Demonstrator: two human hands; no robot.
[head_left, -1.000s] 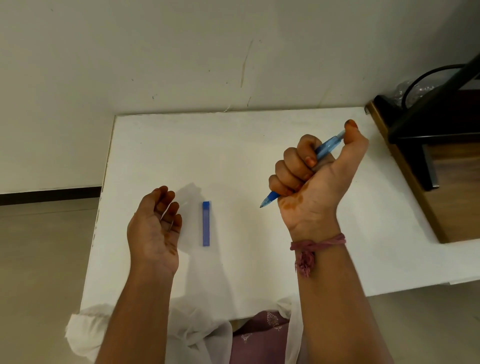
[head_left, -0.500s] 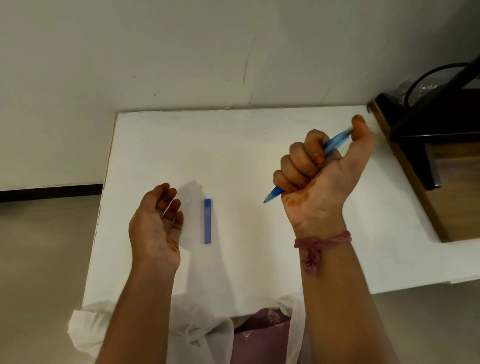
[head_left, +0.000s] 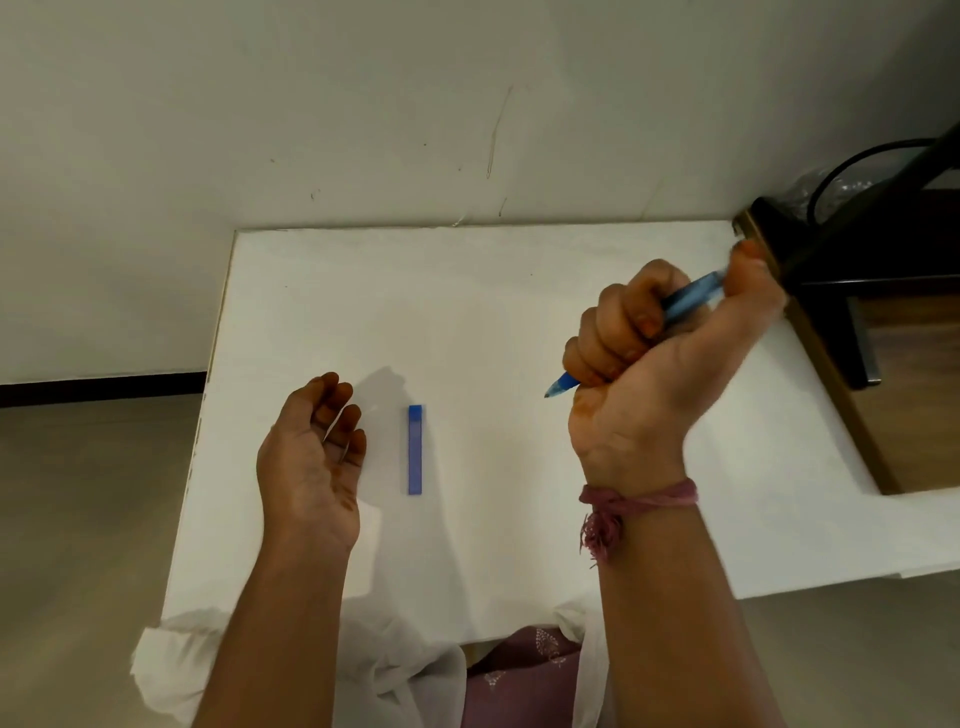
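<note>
White tabletop (head_left: 467, 312) against a pale wall (head_left: 363, 130). Above its right side, the right grip (head_left: 654, 364) is fisted around a blue pen (head_left: 696, 293), thumb over the upper end, tip poking out down-left. The left grip (head_left: 311, 462) is palm-up over the tabletop, fingers loosely curled, holding nothing, just left of a flat slim blue case (head_left: 414, 449).

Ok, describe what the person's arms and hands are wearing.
Both forearms are bare, with no sleeves showing. The right hand has a dusty-pink thread band at its wrist, knotted with a frayed tassel. The left hand wears nothing visible. Henna-like stains mark the fingertips of both.
</note>
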